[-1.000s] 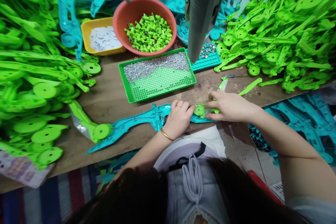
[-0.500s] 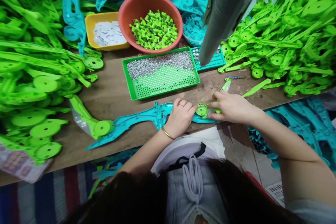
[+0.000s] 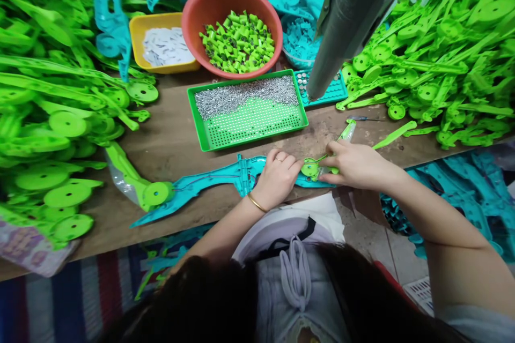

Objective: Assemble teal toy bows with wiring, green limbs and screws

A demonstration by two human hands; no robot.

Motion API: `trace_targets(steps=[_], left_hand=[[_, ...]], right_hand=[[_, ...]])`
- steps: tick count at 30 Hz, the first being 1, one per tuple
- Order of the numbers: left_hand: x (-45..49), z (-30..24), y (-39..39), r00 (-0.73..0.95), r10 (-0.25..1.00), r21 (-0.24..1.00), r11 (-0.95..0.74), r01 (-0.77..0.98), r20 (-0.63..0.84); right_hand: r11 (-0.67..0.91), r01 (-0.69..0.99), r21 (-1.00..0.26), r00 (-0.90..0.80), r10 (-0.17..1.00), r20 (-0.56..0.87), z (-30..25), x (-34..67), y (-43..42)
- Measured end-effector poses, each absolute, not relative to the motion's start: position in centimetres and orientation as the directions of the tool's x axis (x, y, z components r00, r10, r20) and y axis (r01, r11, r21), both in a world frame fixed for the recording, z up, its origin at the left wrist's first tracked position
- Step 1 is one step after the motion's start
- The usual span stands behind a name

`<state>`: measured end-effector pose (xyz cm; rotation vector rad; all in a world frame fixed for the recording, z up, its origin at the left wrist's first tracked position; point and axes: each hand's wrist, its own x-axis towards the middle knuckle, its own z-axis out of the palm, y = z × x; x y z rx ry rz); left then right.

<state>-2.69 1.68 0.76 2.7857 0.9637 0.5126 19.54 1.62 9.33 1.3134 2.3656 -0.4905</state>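
A long blue plastic shell, shaped like a toy bow (image 3: 209, 179), lies across the near side of the table. My left hand (image 3: 277, 178) is closed over its right half, fingertips beside a green disc-ended limb (image 3: 310, 168). At that disc my right hand (image 3: 352, 165) has its fingers pinched around the green limb; the fingertips are partly hidden. The limb's narrow far end sticks out above my right hand, with clear film on it. Another green limb (image 3: 156, 195) is joined by its disc to the shell's left end. A thin dark string runs along the shell.
Behind the shell is a green tray (image 3: 249, 139) of small metal screws. Beyond stand a red bowl (image 3: 191, 27) of green pieces, a yellow tray (image 3: 134, 37) and a blue tray (image 3: 338, 88). Green limbs (image 3: 68, 123) heap up on both sides. A grey post (image 3: 346, 27) slants down.
The view has shifted very slightly. Both hands stay in nearly the same place on the shell and green limb, with little visible finger movement.
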Motion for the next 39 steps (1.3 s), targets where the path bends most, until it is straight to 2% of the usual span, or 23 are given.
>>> trace_targets(steps=[11,16,22,26,30,33,39], left_hand=[[-3.5,1.5,1.2,0.716,0.638,0.273,-0.770,0.577,0.283],[-3.6,1.5,1.4,0.717,0.640,0.279,-0.768,0.577,0.277],[-3.6,1.4,1.6,0.712,0.652,0.308,-0.755,0.579,0.260],[-3.5,1.4,1.6,0.716,0.659,0.311,-0.747,0.588,0.230],[-3.4,1.4,1.6,0.709,0.673,0.352,-0.729,0.587,0.211],[-3.4,1.4,1.5,0.712,0.665,0.313,-0.741,0.594,0.224],[-3.4,1.4,1.4,0.714,0.661,0.275,-0.749,0.603,0.233]], right_hand=[[0.488,0.868,-0.089,-0.458,0.718,-0.525,9.7,19.1,1.9],[0.433,0.891,-0.139,-0.438,0.738,-0.513,10.0,20.1,1.7],[0.294,0.940,-0.173,-0.340,0.856,-0.390,11.0,22.6,0.2],[0.308,0.913,-0.266,-0.367,0.907,-0.209,10.6,22.4,-0.9],[0.366,0.851,-0.376,-0.429,0.898,-0.098,8.6,20.4,-1.6],[0.402,0.808,-0.432,-0.472,0.879,-0.064,6.6,18.8,-1.8],[0.405,0.816,-0.412,-0.483,0.870,-0.103,4.5,16.8,-1.6]])
